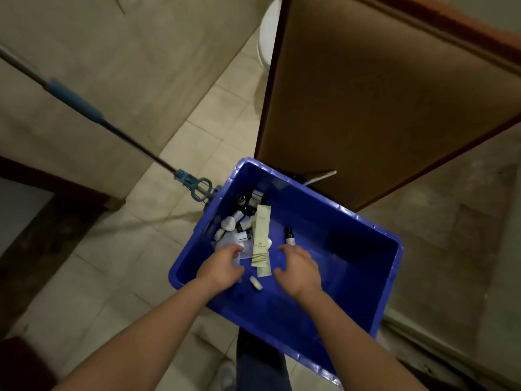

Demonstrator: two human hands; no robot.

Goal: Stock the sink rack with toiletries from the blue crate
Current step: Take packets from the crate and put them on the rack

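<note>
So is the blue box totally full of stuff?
No, the blue crate is mostly bare inside, with only a small heap of toiletries near one corner.

blue crate [366, 238] right half bare, toiletries [245, 230] crowding left

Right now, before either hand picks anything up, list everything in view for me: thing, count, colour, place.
crate: one, blue, on the floor, centre.
long sachet: one, cream, in the crate between the hands.
small bottles: several, dark and white, piled at the crate's far left; exact count unclear.
dark bottle: one, lying apart, by the right hand.
small white piece: one, on the crate floor nearest the person.
mop handle: one, grey and blue, leaning at left.
door: one, brown, behind the crate.
left hand: open, over the pile.
right hand: open, empty.
</note>
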